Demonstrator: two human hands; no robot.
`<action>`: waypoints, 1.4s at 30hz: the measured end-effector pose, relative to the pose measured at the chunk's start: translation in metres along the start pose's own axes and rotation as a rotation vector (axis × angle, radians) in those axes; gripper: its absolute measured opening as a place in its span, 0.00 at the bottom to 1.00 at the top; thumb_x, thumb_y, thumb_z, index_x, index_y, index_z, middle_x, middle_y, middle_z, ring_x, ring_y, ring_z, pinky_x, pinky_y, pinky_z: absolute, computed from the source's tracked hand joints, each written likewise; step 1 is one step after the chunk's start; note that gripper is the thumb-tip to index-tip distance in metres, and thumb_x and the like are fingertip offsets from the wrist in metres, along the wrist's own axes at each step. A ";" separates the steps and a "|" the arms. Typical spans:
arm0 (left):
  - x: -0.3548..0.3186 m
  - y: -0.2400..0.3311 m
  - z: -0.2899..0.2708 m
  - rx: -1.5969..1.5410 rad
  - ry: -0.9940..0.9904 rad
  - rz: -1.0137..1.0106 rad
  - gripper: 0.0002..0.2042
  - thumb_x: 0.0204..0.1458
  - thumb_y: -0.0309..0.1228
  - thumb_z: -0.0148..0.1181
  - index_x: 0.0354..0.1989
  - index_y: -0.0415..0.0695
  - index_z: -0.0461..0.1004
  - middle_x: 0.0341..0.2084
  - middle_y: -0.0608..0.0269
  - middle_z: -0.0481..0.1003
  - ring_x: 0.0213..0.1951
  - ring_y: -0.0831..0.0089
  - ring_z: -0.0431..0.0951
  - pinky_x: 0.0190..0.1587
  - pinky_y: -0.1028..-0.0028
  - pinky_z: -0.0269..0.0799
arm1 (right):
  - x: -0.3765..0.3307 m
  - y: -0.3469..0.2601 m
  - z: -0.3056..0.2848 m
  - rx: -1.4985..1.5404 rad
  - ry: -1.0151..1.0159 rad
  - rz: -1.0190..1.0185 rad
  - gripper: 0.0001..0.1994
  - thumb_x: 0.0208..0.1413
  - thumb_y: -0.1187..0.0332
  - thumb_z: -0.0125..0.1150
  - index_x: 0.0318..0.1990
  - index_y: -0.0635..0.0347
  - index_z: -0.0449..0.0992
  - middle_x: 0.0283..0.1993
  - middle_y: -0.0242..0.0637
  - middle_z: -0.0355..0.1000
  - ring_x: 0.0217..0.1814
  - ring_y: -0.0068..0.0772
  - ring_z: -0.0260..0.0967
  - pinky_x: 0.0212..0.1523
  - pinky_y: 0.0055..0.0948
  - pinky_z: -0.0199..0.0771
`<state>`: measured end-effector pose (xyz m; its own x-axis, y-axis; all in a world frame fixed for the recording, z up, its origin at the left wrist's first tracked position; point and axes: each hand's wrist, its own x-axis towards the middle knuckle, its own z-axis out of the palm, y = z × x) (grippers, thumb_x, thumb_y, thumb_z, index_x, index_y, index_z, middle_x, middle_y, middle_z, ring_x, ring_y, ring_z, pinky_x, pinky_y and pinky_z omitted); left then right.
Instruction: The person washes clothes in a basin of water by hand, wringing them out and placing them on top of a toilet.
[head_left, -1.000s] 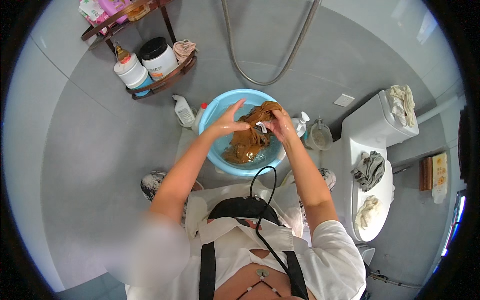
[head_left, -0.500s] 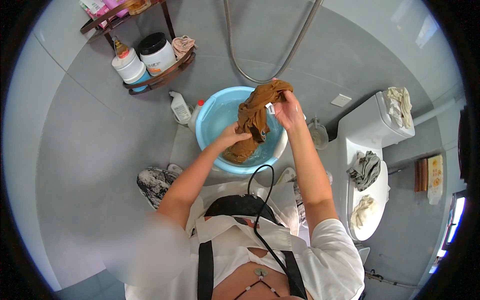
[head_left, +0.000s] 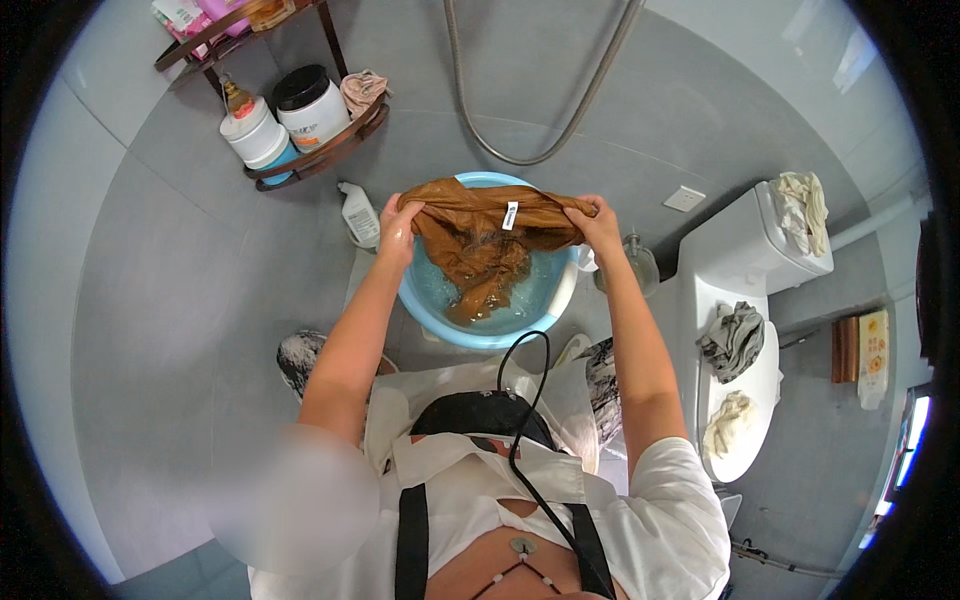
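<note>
A wet brown garment (head_left: 470, 240) is stretched between my hands over a light blue basin (head_left: 425, 315) of water. My left hand (head_left: 397, 228) grips its upper left corner, above the basin's left rim. At the upper right, my right hand (head_left: 598, 225) is closed on the other end of the same edge. A small white label (head_left: 510, 215) shows on the stretched edge. The garment's lower part hangs down into the water, where its end is bunched. I cannot tell exactly what kind of garment it is.
A white bottle (head_left: 360, 215) stands left of the basin. A corner shelf (head_left: 330, 152) with jars is at the upper left, and a shower hose (head_left: 580, 110) hangs beyond. On the right, a white toilet (head_left: 745, 450) carries a grey cloth (head_left: 733, 340) and cream cloths (head_left: 730, 423).
My left hand has moved up and left from the garment's lower part to its upper corner. The garment, bunched before, is now spread wide between both hands.
</note>
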<state>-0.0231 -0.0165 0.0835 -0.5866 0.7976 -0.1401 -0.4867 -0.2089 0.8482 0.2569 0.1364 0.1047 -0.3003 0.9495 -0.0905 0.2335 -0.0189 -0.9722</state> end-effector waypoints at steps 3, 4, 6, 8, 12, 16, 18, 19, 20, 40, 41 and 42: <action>0.003 -0.011 0.000 0.107 0.094 0.013 0.13 0.44 0.22 0.55 0.39 0.42 0.64 0.32 0.62 0.71 0.36 0.75 0.70 0.41 0.75 0.64 | 0.005 0.002 0.014 0.040 0.017 0.027 0.23 0.41 0.66 0.66 0.45 0.63 0.67 0.38 0.39 0.71 0.39 0.29 0.68 0.41 0.26 0.68; 0.005 -0.016 0.001 0.165 0.123 0.023 0.13 0.44 0.22 0.54 0.40 0.42 0.63 0.31 0.62 0.71 0.35 0.75 0.70 0.41 0.75 0.64 | 0.008 0.010 0.018 -0.014 -0.022 -0.023 0.23 0.41 0.66 0.66 0.46 0.62 0.67 0.38 0.40 0.71 0.40 0.30 0.68 0.41 0.27 0.68; 0.002 -0.026 0.002 0.502 0.001 0.028 0.17 0.46 0.25 0.54 0.46 0.44 0.62 0.34 0.58 0.71 0.38 0.71 0.71 0.43 0.73 0.65 | 0.011 0.034 0.029 -0.121 -0.105 -0.119 0.25 0.41 0.64 0.66 0.48 0.60 0.66 0.39 0.40 0.71 0.40 0.30 0.68 0.43 0.28 0.67; -0.001 -0.045 -0.008 0.890 -0.127 0.055 0.22 0.46 0.29 0.54 0.52 0.48 0.60 0.39 0.53 0.70 0.42 0.65 0.70 0.45 0.69 0.65 | 0.001 0.044 0.046 -0.310 -0.222 -0.167 0.29 0.40 0.63 0.66 0.52 0.57 0.64 0.44 0.47 0.69 0.46 0.39 0.67 0.48 0.33 0.66; -0.004 -0.073 -0.005 1.508 -0.321 -0.100 0.31 0.47 0.39 0.54 0.60 0.51 0.52 0.49 0.44 0.64 0.49 0.53 0.67 0.49 0.61 0.64 | -0.010 0.064 0.070 -0.731 -0.385 -0.145 0.36 0.40 0.59 0.65 0.59 0.51 0.55 0.52 0.57 0.60 0.54 0.54 0.60 0.52 0.40 0.63; -0.004 -0.087 0.004 1.607 -0.205 -0.367 0.33 0.49 0.45 0.52 0.61 0.44 0.48 0.52 0.42 0.60 0.50 0.50 0.66 0.49 0.58 0.65 | -0.011 0.080 0.091 -0.864 -0.455 0.009 0.42 0.43 0.55 0.62 0.63 0.52 0.44 0.57 0.61 0.53 0.59 0.58 0.54 0.56 0.41 0.58; -0.002 -0.116 -0.013 1.616 -0.187 -0.244 0.34 0.50 0.45 0.51 0.61 0.41 0.47 0.52 0.40 0.60 0.50 0.48 0.66 0.48 0.58 0.65 | 0.000 0.104 0.103 -0.940 -0.458 0.028 0.43 0.43 0.55 0.61 0.63 0.55 0.42 0.60 0.63 0.48 0.61 0.59 0.50 0.58 0.40 0.56; -0.002 -0.122 -0.014 1.618 -0.178 -0.180 0.34 0.50 0.45 0.50 0.61 0.40 0.47 0.51 0.40 0.60 0.50 0.48 0.66 0.48 0.58 0.65 | -0.003 0.080 0.103 -0.935 -0.528 0.098 0.47 0.43 0.52 0.61 0.63 0.60 0.37 0.63 0.62 0.42 0.64 0.59 0.44 0.60 0.40 0.53; -0.002 -0.127 -0.015 1.619 -0.146 -0.216 0.33 0.50 0.44 0.51 0.60 0.39 0.47 0.51 0.40 0.60 0.50 0.48 0.66 0.48 0.58 0.65 | 0.002 0.089 0.106 -0.973 -0.541 0.099 0.47 0.44 0.52 0.61 0.64 0.58 0.36 0.63 0.61 0.42 0.65 0.58 0.43 0.60 0.40 0.53; 0.013 -0.055 -0.016 0.463 -0.023 -0.026 0.14 0.40 0.24 0.58 0.37 0.43 0.65 0.34 0.59 0.69 0.37 0.71 0.70 0.40 0.72 0.66 | 0.016 0.043 0.048 -0.021 -0.196 -0.118 0.10 0.45 0.63 0.62 0.30 0.60 0.72 0.26 0.29 0.70 0.31 0.24 0.64 0.35 0.23 0.63; 0.016 -0.050 -0.022 0.451 -0.046 -0.060 0.17 0.40 0.26 0.61 0.38 0.42 0.61 0.34 0.59 0.69 0.38 0.71 0.71 0.42 0.72 0.65 | 0.012 0.039 0.044 0.148 -0.194 -0.072 0.07 0.47 0.64 0.60 0.27 0.55 0.72 0.25 0.24 0.67 0.31 0.18 0.61 0.38 0.18 0.59; 0.019 -0.045 -0.025 0.461 -0.072 -0.090 0.18 0.40 0.27 0.62 0.38 0.42 0.61 0.34 0.59 0.69 0.37 0.71 0.71 0.42 0.72 0.66 | 0.010 0.034 0.041 0.203 -0.179 -0.015 0.07 0.47 0.64 0.60 0.27 0.55 0.71 0.25 0.24 0.67 0.31 0.17 0.61 0.38 0.19 0.59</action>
<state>-0.0288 -0.0067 0.0299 -0.5012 0.8415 -0.2016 -0.1864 0.1225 0.9748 0.2237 0.1319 0.0619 -0.4652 0.8801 -0.0951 0.0426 -0.0850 -0.9955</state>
